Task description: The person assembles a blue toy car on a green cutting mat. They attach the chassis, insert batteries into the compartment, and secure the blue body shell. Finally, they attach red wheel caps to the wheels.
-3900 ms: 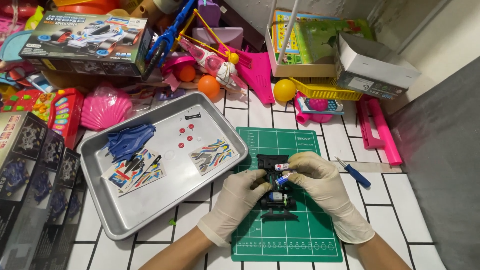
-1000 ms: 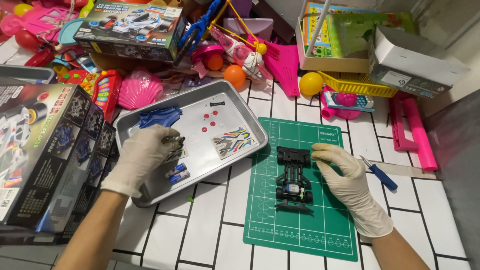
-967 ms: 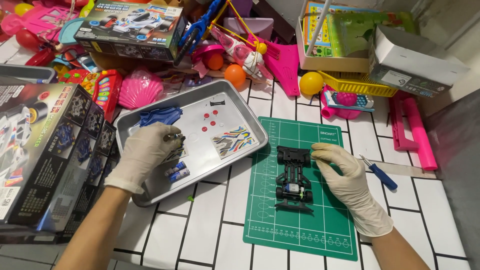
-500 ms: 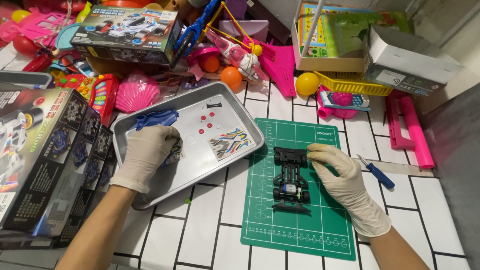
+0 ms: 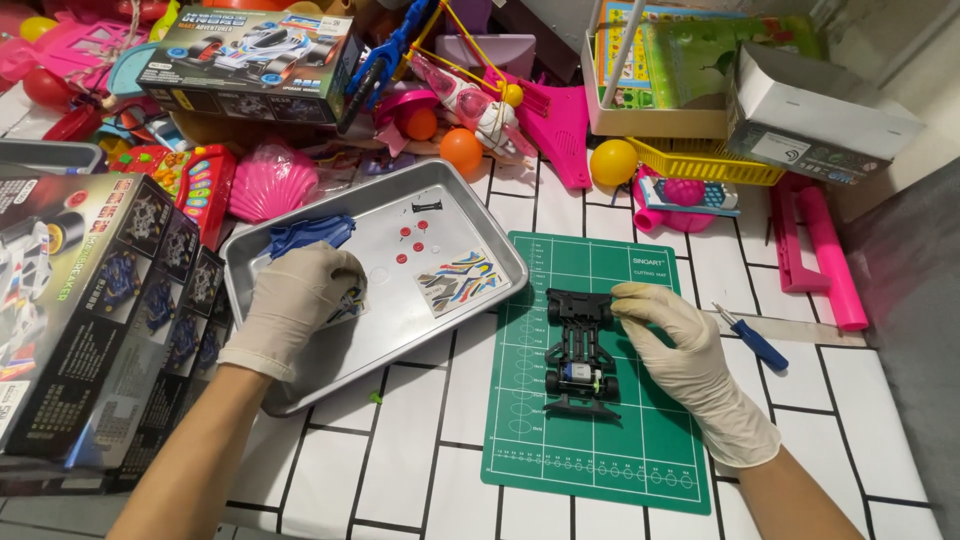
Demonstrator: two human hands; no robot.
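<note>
My left hand (image 5: 295,305), in a pale glove, reaches into the metal tray (image 5: 465,205) and rests over a sticker sheet, next to a blue plastic part (image 5: 308,232). Whether its fingers pinch anything is hidden. A second colourful sticker sheet (image 5: 457,282) and small red round pieces (image 5: 412,231) lie in the tray. My right hand (image 5: 678,345), also gloved, touches the right side of a black toy car chassis (image 5: 580,352) that sits on the green cutting mat (image 5: 600,440).
A blue-handled screwdriver (image 5: 752,338) lies right of the mat. Model-car boxes (image 5: 90,300) stand at the left. Toys, balls, a pink shell (image 5: 272,182), a yellow basket (image 5: 715,165) and a white box (image 5: 815,110) crowd the back of the white tiled table.
My left hand left the chassis, went to the tray and has since shifted deeper toward the blue part. My right hand stays at the chassis. The view has shifted a little.
</note>
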